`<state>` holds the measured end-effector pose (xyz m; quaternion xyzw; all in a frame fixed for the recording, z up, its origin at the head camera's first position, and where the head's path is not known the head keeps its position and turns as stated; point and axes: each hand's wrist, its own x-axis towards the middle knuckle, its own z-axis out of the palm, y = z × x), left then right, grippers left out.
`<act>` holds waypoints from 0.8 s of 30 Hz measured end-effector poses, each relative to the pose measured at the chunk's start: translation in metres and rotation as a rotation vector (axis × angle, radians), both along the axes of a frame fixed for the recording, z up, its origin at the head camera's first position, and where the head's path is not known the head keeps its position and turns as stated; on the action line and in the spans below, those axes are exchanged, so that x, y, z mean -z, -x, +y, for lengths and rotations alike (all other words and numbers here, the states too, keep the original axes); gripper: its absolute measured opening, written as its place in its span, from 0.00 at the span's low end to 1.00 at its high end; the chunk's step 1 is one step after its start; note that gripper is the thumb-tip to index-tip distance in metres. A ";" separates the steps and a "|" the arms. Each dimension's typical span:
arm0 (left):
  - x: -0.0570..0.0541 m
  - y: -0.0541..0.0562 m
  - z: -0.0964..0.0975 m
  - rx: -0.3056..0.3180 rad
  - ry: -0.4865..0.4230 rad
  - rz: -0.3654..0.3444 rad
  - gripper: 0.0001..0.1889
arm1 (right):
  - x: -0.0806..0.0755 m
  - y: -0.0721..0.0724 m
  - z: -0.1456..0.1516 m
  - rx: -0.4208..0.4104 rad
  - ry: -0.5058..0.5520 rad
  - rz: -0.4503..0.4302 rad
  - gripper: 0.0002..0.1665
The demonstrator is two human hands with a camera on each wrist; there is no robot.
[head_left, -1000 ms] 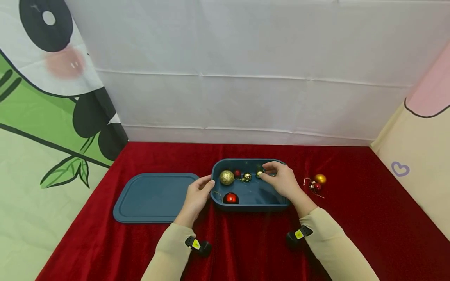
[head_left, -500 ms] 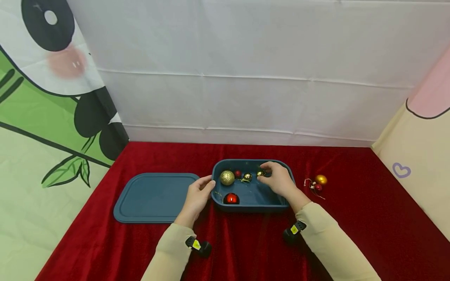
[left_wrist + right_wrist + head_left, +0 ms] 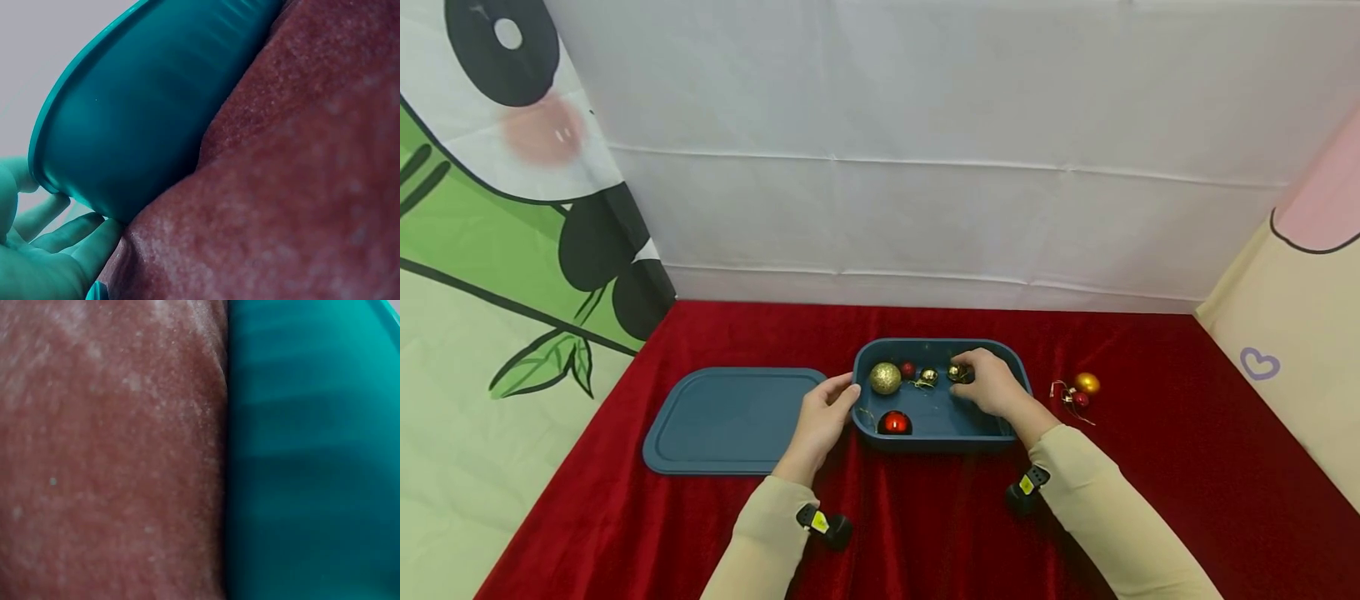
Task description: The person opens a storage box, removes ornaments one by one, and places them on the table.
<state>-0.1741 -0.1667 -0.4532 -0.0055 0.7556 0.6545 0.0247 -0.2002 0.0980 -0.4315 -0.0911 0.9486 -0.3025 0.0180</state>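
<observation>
In the head view a blue rectangular box point(image 3: 936, 444) stands uncovered on the red cloth. My left hand point(image 3: 817, 421) holds its left end, thumb at the rim and the other fingers along the outer wall; the left wrist view shows these fingers point(image 3: 94, 247) against the wall. Over the box's right half, my right hand point(image 3: 992, 385) has thumb and fingertips around a small shiny gold bauble point(image 3: 954, 372), partly hidden by the hand. Also inside lie a glittery gold bauble point(image 3: 885, 378), a small red bauble point(image 3: 907, 369), another small gold bauble point(image 3: 928, 377) and a shiny red bauble point(image 3: 895, 423).
The flat blue lid point(image 3: 730, 423) lies left of the box on the red cloth point(image 3: 925, 533). To the right sit a gold bauble point(image 3: 1087, 383) and a small red bauble point(image 3: 1080, 399) with loose strings. A white sheet point(image 3: 865, 217) hangs behind the table.
My right hand has shifted slightly left and inward over the box, its fingers staying at the small gold bauble. The left hand keeps its place on the box.
</observation>
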 end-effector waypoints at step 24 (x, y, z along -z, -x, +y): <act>0.002 0.001 0.001 0.000 0.008 0.007 0.20 | -0.001 -0.004 -0.001 0.014 0.010 0.002 0.17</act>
